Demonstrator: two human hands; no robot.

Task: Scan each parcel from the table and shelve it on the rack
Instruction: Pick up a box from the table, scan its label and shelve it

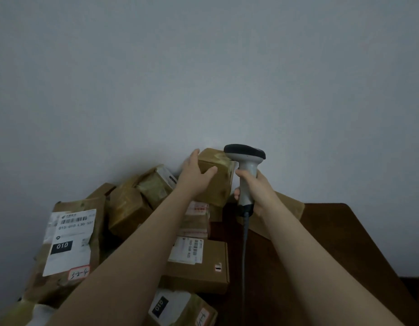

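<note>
Cardboard, one parcel clasped by left fingers, one scanner gripped by right fingers

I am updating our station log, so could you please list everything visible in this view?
top box: one, brown cardboard, top of the pile, against the wall
other parcels: about nine, brown with white labels, piled on the table's left side
scanner: one, pale grey with black head, upright, right of the top box
cable: one, grey, hanging from the scanner's handle
table: one, dark brown, under the pile
wall: one, pale grey, behind
left hand: one, grips the top box
right hand: one, fingers curled round the scanner's handle
</note>
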